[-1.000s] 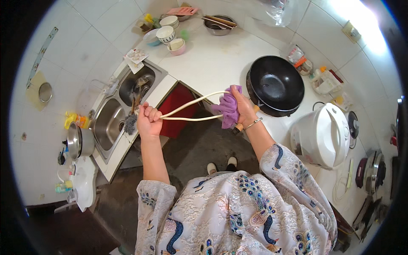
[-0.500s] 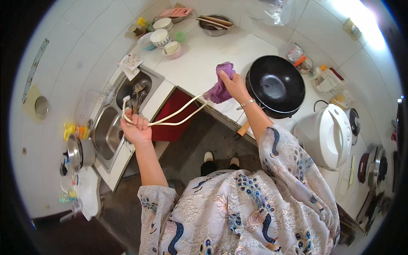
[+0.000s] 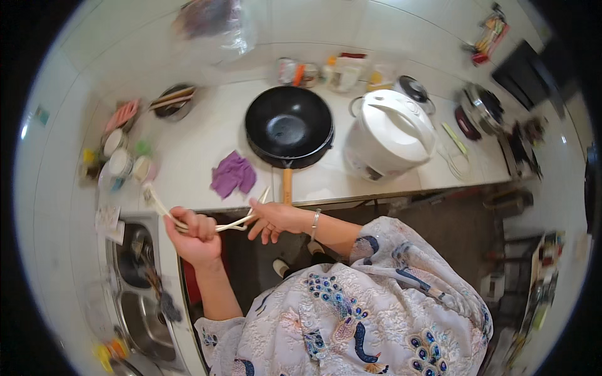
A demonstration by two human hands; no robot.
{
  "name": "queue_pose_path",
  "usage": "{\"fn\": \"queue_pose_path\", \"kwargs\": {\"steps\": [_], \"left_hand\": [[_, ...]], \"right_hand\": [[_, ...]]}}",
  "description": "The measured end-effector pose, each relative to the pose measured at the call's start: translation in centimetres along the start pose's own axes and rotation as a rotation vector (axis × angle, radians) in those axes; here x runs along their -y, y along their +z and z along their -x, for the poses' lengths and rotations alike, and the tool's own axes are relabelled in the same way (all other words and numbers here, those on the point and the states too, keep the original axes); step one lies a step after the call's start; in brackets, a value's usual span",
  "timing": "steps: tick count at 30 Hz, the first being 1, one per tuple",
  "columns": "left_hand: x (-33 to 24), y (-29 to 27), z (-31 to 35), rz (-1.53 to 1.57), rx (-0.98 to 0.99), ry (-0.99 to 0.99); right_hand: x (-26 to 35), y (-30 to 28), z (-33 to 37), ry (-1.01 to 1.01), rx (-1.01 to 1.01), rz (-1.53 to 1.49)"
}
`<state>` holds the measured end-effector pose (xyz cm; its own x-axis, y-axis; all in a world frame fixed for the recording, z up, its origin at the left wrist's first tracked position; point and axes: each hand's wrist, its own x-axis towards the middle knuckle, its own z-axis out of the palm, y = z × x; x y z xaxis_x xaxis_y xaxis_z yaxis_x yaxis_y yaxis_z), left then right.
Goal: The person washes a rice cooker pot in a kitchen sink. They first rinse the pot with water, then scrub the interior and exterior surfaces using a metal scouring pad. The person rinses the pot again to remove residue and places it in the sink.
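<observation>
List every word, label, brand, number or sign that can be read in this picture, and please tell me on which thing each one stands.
No text can be read here.
White pouch: any print is too small and blurred.
Cooker: marks on its front panel are too small to read.
Sheet near the sink: its print is too small to read.

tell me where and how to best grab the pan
Probably by the wooden handle, from the person's side of the counter: it's straight, narrow enough to wrap a hand around, and points toward that edge, whereas the pan's black bowl is wide and round.
</observation>
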<state>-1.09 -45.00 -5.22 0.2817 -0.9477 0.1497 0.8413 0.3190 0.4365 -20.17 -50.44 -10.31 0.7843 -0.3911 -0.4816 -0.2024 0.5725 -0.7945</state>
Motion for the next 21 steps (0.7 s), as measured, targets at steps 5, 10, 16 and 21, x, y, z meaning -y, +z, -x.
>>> {"fn": "queue_pose_path", "kwargs": {"steps": [5, 10, 16, 21], "left_hand": [[7.3, 8.4, -1.6, 0.094, 0.483, -0.384], [13.8, 15.6, 0.0, -0.161, 0.417, -0.403], [21.1, 20.6, -1.3, -0.318, 0.522, -0.702], [29.3, 24.2, -5.7, -0.394, 0.624, -0.836]], "right_hand": [[0.3, -3.0, 7.8, -0.500, -0.468, -0.788], [0.2, -6.0, 17.4, -0.828, -0.741, -0.658], [-0.3, -12.9, 24.7, -0.868, -0.978, -0.082], [-0.8, -18.9, 30.1, -0.893, -1.067, -0.043]]}}
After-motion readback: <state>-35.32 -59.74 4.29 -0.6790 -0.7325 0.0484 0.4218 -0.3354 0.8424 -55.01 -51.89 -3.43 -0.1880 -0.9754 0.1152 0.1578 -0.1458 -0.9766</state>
